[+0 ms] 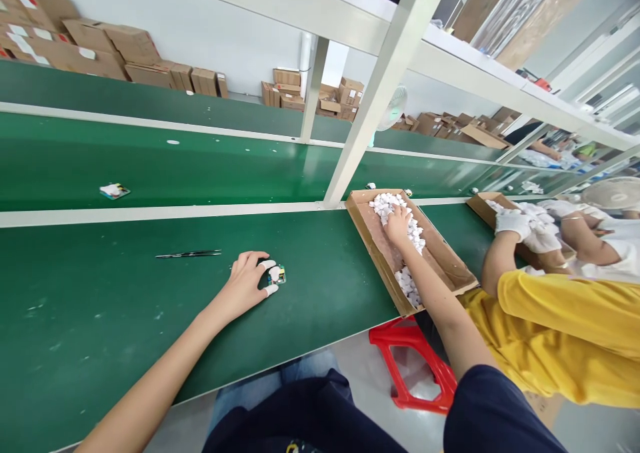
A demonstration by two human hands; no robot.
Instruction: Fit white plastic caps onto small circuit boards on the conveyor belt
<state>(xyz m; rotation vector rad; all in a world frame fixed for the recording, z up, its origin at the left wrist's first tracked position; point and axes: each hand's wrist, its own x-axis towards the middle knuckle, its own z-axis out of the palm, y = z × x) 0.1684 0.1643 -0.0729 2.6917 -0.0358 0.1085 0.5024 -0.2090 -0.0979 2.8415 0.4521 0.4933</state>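
Note:
My left hand [247, 279] rests on the green bench top [100, 286] and pinches a small circuit board [277, 276] between thumb and fingers; white finger cots cover the fingertips. My right hand [397, 223] reaches far right into a shallow cardboard tray [373, 239] and curls over a heap of small white parts [390, 206]. Whether it holds one is hidden under the fingers.
Black tweezers [189, 254] lie on the bench left of my left hand. A small board [115, 191] sits on the green conveyor behind. A white frame post [373, 99] rises beside the tray. A person in yellow [565, 333] works at a second tray [483, 206]. A red stool [413, 366] stands below.

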